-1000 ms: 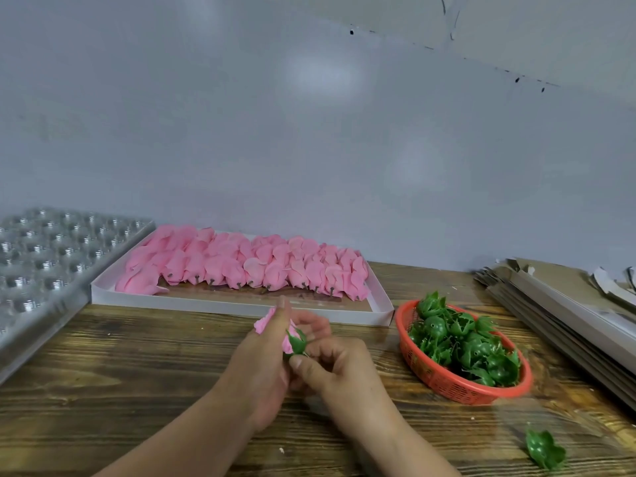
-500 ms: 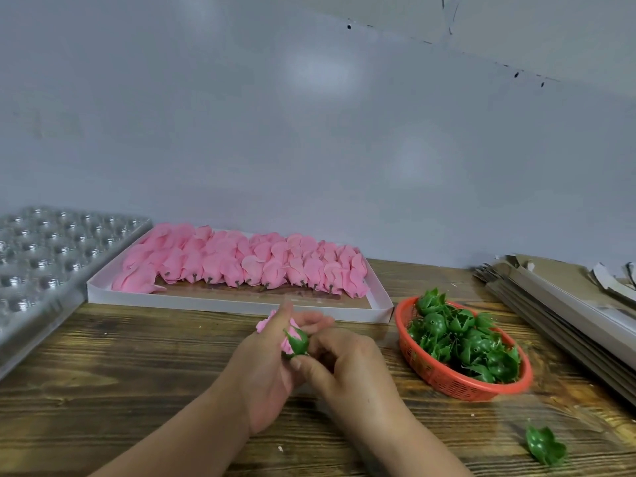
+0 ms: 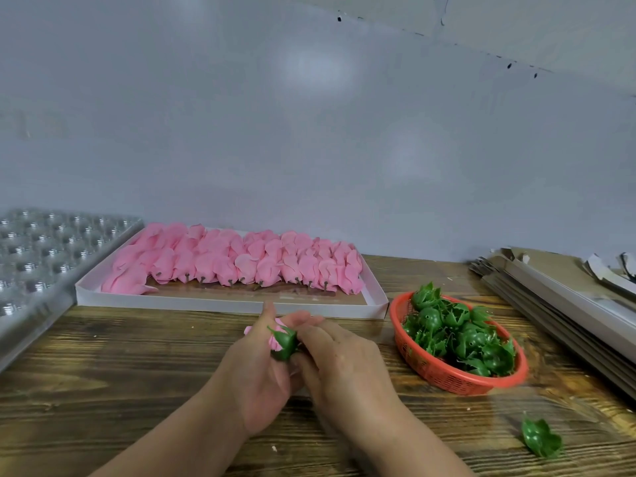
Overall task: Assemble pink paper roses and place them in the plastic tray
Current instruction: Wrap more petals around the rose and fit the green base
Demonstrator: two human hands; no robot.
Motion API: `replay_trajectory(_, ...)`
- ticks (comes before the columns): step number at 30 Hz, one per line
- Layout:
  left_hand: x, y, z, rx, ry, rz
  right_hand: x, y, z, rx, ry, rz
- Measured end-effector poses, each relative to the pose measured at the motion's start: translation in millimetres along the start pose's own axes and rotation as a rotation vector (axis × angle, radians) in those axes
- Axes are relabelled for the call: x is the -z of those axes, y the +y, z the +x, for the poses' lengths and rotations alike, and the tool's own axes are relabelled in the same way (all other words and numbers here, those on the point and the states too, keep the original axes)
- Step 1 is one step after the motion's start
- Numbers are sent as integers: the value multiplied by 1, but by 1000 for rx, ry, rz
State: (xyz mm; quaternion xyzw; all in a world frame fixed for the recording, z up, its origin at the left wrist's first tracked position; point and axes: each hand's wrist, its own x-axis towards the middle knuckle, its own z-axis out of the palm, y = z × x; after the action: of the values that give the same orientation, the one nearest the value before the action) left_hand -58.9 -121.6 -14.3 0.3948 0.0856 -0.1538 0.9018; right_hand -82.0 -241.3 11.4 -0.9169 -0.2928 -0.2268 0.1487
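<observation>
A pink paper rose (image 3: 275,340) with a green plastic calyx (image 3: 285,343) on its base sits between both hands, over the wooden table. My left hand (image 3: 256,370) grips the flower, its fingers curled round the petals, most of which are hidden. My right hand (image 3: 339,364) pinches the green calyx from the right. Several pink rose heads (image 3: 237,261) lie in rows in a white shallow box (image 3: 227,304) behind the hands. The clear plastic tray (image 3: 38,256) with round cells stands at the far left.
A red basket (image 3: 447,373) of green calyxes (image 3: 457,335) stands right of the hands. One loose green calyx (image 3: 542,438) lies at the front right. Flat cardboard pieces (image 3: 557,297) are stacked along the right edge. A grey wall closes the back.
The green calyx has slid further onto the rose base, and more of it shows between the fingers. Both hands stay at the same spot.
</observation>
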Motion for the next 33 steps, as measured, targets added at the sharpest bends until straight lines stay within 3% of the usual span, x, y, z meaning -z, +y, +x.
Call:
replay_trajectory(13, 1, 0, -1, 21, -69, -20, -9, 5, 0, 31, -94, -26)
replay_trajectory(24, -1, 2, -1, 23, -6, -31, -8, 2, 1, -17, -135, -21)
replay_trajectory(33, -4, 2, -4, -13, 33, 7, -9, 2, -3, -27, 89, 121)
